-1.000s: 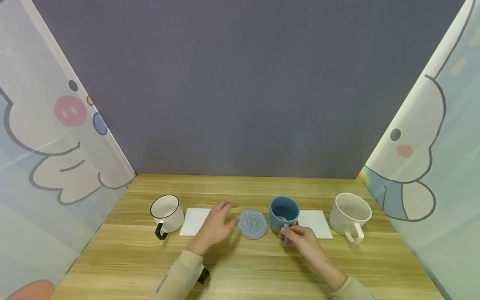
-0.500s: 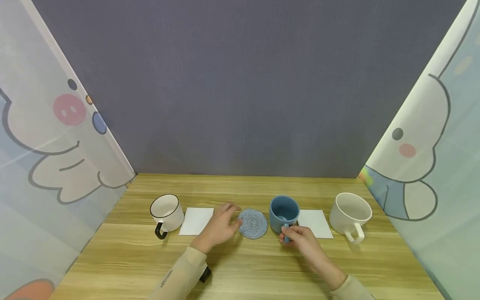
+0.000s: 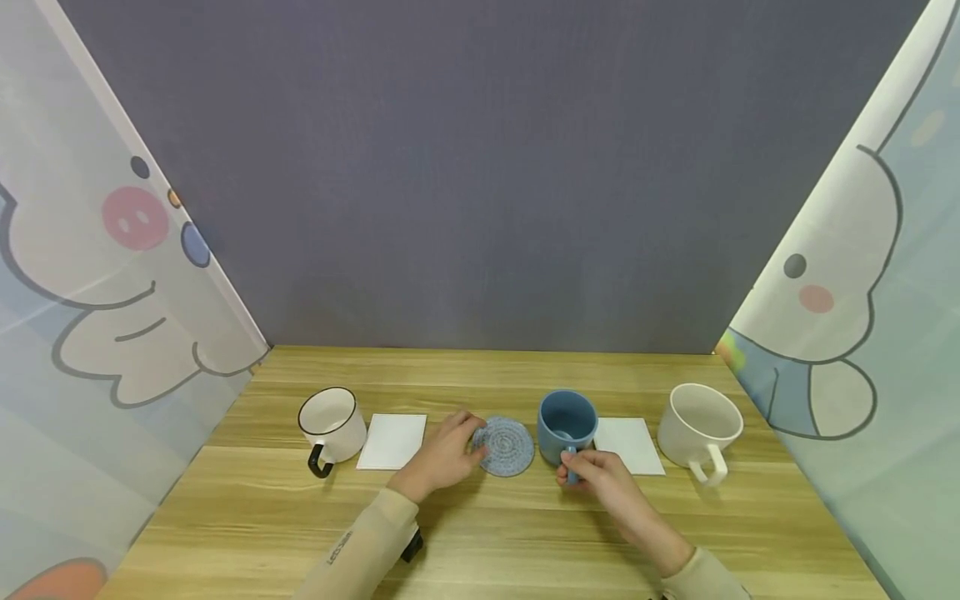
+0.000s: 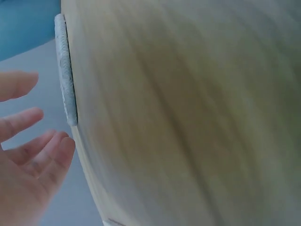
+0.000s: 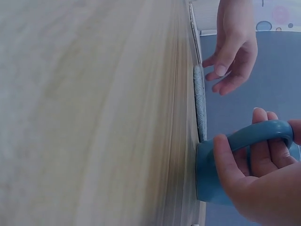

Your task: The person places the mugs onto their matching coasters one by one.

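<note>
My right hand grips the handle of a blue mug, which stands upright on the wooden table. In the right wrist view, the fingers curl through the mug's handle. Just left of the mug lies a round, woven blue-grey coaster. At its left edge is my left hand, fingers loosely bent and thumb apart, overlapping the coaster's rim in the head view. The left wrist view shows that hand with nothing in its grasp, its fingertips beside the coaster's edge.
A white mug with a black rim and handle stands at left beside a white square. On the right are another white square and a larger cream mug. A grey panel rises behind the table.
My left hand has moved a little to the right, from beside the coaster to overlapping its left edge. The right hand and blue mug stay in place.
</note>
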{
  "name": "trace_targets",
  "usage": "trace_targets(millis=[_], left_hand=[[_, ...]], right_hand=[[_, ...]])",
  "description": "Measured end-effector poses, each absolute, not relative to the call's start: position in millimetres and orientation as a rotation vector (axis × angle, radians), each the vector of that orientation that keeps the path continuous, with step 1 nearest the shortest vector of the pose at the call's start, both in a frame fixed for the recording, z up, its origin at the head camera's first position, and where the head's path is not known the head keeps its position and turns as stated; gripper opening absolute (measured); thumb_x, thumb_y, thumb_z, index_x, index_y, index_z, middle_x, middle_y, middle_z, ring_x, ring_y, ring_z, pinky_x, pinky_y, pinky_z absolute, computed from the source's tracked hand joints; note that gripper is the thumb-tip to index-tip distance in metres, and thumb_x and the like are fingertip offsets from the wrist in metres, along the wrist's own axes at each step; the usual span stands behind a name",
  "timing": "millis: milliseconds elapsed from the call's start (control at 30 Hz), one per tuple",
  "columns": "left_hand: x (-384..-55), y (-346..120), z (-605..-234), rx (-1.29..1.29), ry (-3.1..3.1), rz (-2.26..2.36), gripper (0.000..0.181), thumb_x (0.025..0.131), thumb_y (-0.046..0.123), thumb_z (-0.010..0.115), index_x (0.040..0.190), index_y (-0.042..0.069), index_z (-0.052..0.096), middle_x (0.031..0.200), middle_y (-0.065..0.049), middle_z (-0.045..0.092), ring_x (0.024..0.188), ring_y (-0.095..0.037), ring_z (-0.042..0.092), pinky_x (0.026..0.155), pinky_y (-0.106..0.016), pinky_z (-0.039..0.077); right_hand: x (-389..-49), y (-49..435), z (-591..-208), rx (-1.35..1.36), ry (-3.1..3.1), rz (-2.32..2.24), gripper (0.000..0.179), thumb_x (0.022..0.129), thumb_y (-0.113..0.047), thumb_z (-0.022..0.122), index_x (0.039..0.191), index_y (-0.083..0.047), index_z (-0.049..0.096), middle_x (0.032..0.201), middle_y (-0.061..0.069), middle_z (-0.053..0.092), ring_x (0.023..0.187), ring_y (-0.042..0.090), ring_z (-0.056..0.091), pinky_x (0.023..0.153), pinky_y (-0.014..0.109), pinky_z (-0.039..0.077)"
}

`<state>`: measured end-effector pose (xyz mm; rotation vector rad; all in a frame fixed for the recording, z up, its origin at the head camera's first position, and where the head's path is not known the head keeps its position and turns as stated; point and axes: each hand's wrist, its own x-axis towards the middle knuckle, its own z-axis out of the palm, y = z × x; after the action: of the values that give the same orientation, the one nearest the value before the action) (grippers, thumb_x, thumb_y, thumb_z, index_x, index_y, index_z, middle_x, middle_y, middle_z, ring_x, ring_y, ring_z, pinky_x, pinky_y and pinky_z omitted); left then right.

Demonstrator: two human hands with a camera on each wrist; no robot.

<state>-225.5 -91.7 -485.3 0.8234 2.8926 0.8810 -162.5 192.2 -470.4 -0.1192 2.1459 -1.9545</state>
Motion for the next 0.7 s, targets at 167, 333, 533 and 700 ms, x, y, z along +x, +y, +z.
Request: trace_targets(millis=[167, 333, 533, 700], left_hand=[[-226.2, -90.6, -487.0, 0.783, 2.874, 0.834, 0.043, 0.098, 0.025, 0.069, 0.134, 0.004, 0.059, 0.129, -0.009, 0.056, 0.12, -0.03, 0.055, 0.098, -0.048, 0.051], [-226.4, -89.5, -486.4, 0.745, 2.857, 0.773, 0.044, 0.098, 0.027, 0.068, 0.135, 0.005, 0.059, 0.128, -0.011, 0.057, 0.119, -0.03, 0.056, 0.097, -0.048, 0.051], [-227.1, -86.9, -484.4, 0.765, 2.868, 0.684, 0.044, 0.096, 0.027, 0.071, 0.131, 0.003, 0.062, 0.123, -0.012, 0.06, 0.113, -0.029, 0.058, 0.093, -0.046, 0.053], [-227.4, -84.7, -481.2, 0.755, 2.87, 0.627, 0.044, 0.095, 0.027, 0.073, 0.13, 0.002, 0.063, 0.12, -0.011, 0.06, 0.11, -0.027, 0.057, 0.089, -0.043, 0.055]], right_hand=[[-162.7, 192.2, -469.5, -0.125, 2.143, -1.953, 0.039, 0.103, -0.023, 0.059, 0.098, 0.015, 0.067, 0.092, 0.01, 0.068, 0.092, 0.02, 0.067, 0.092, 0.04, 0.056], [-163.1, 192.4, -469.2, -0.13, 2.143, -1.941, 0.039, 0.104, -0.023, 0.059, 0.098, 0.015, 0.067, 0.092, 0.01, 0.069, 0.092, 0.019, 0.067, 0.091, 0.041, 0.056], [-163.6, 192.4, -469.0, -0.123, 2.145, -1.935, 0.038, 0.103, -0.023, 0.059, 0.097, 0.014, 0.067, 0.092, 0.01, 0.069, 0.092, 0.019, 0.067, 0.091, 0.042, 0.056], [-163.9, 192.3, -469.0, -0.119, 2.139, -1.937, 0.038, 0.104, -0.023, 0.059, 0.097, 0.013, 0.067, 0.092, 0.009, 0.069, 0.092, 0.019, 0.066, 0.091, 0.042, 0.056]])
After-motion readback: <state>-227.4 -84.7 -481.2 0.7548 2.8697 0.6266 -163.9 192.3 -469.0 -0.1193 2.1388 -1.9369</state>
